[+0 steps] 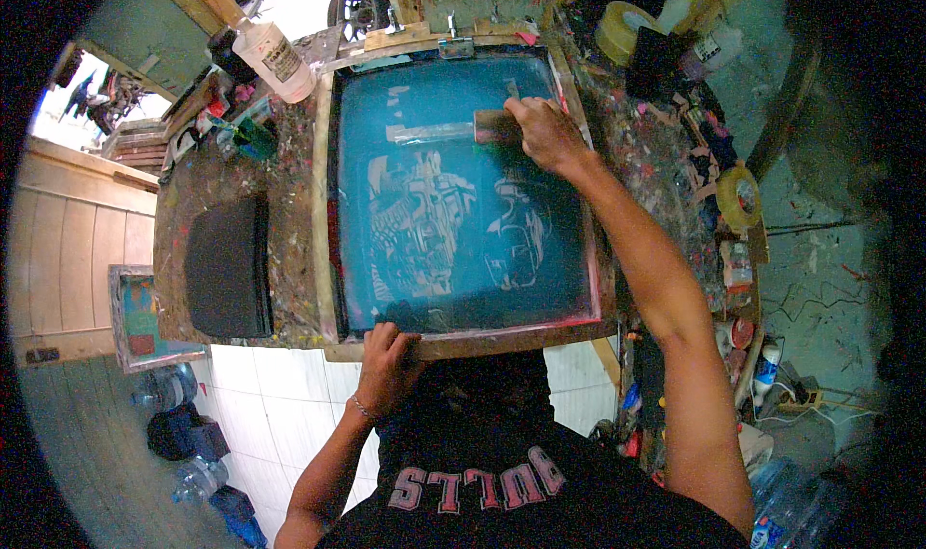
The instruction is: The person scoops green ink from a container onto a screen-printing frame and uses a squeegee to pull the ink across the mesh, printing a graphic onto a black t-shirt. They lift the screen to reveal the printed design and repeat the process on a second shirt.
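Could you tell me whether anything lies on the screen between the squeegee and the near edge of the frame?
Nothing visible does. The right hand grips the squeegee at the far end of the teal screen, and the mesh toward the near frame edge is bare. The left hand rests only on that wooden frame.

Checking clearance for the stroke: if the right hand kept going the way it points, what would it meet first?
The right hand on the squeegee points toward the screen frame's far edge, probably meeting its hinge clamps first; depth is unclear.

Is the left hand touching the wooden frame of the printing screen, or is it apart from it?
Touching. In the head view, the left hand lies on the near edge of the wooden frame, fingers curled over it.
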The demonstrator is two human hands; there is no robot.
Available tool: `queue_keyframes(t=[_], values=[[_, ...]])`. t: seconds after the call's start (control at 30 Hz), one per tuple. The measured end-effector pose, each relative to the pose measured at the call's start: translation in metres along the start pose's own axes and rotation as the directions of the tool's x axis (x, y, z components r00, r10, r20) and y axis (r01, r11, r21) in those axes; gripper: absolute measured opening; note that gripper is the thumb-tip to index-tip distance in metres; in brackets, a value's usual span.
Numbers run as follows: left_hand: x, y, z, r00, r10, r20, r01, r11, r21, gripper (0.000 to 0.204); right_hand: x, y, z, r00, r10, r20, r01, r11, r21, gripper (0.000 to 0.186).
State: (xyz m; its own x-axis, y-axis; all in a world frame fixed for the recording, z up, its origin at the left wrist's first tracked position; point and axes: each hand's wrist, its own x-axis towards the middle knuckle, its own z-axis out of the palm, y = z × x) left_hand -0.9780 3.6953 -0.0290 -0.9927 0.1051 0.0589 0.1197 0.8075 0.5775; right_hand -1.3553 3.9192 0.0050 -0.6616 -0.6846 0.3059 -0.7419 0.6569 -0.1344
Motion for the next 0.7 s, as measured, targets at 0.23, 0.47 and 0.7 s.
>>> queue_keyframes(t=[0.23,0.47,0.7], values=[[0.001,0.003,-0.002,1.0,-0.018,0.011,0.018,1.0,0.01,0.048,0.003,0.001,0.0,0.996,0.021,0.088,-0.025,0.999,0.047,0.015],[0.002,0.007,-0.005,1.0,-0.029,-0.005,0.029,1.0,0.001,0.046,0.005,-0.009,-0.005,0.998,-0.008,0.063,0.008,1.0,0.007,0.017],[0.002,0.004,-0.002,1.0,-0.013,-0.001,0.013,0.999,0.032,0.045,-0.025,-0.028,-0.009,0.999,-0.03,0.045,0.031,0.999,-0.032,0.018]])
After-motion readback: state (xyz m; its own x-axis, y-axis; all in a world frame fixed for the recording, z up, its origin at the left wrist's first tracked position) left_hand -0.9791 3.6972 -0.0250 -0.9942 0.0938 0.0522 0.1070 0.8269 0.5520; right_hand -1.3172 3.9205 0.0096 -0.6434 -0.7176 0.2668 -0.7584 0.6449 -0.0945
